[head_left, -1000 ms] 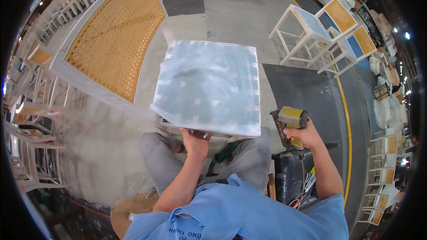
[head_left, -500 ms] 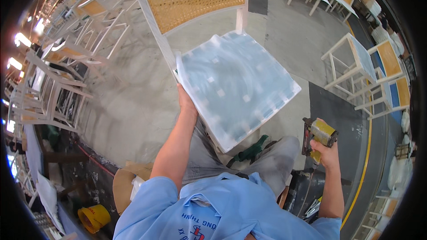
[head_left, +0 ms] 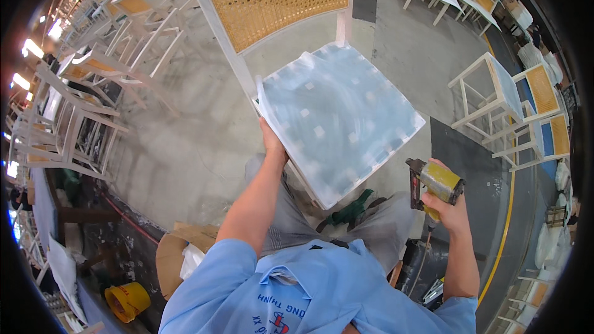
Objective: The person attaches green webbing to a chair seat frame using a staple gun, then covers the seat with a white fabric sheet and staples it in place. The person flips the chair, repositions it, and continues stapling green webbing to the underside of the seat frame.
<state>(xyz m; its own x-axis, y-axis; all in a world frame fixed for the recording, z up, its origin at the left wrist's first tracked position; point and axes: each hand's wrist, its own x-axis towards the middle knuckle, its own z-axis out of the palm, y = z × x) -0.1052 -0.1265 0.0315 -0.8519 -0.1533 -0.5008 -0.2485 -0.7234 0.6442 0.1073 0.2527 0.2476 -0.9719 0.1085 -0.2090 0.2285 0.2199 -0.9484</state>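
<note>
A pale wooden chair stands in front of me, with a woven cane backrest (head_left: 278, 3) and a blue-grey seat (head_left: 346, 130) wrapped in cloudy plastic film. My left hand (head_left: 273, 143) grips the seat's left edge; its fingers go under the rim and are partly hidden. To the right of the seat, my right hand (head_left: 451, 211) is wrapped round the handle of a yellow and black air-powered nail or staple gun (head_left: 440, 180). A hose hangs from its handle. The gun is held in the air, apart from the chair.
Similar chairs stand at the left (head_left: 83, 120) and right (head_left: 495, 96), with further rows at the back. Between my legs lies a dark green object (head_left: 351, 210). A yellow bucket (head_left: 128, 302) and brown cardboard (head_left: 172, 263) are at the lower left. A yellow line (head_left: 504, 235) runs along the right-hand floor.
The nail or staple gun has moved slightly left and up, nearer the seat. The chair and my left hand have shifted a little to the right in view.
</note>
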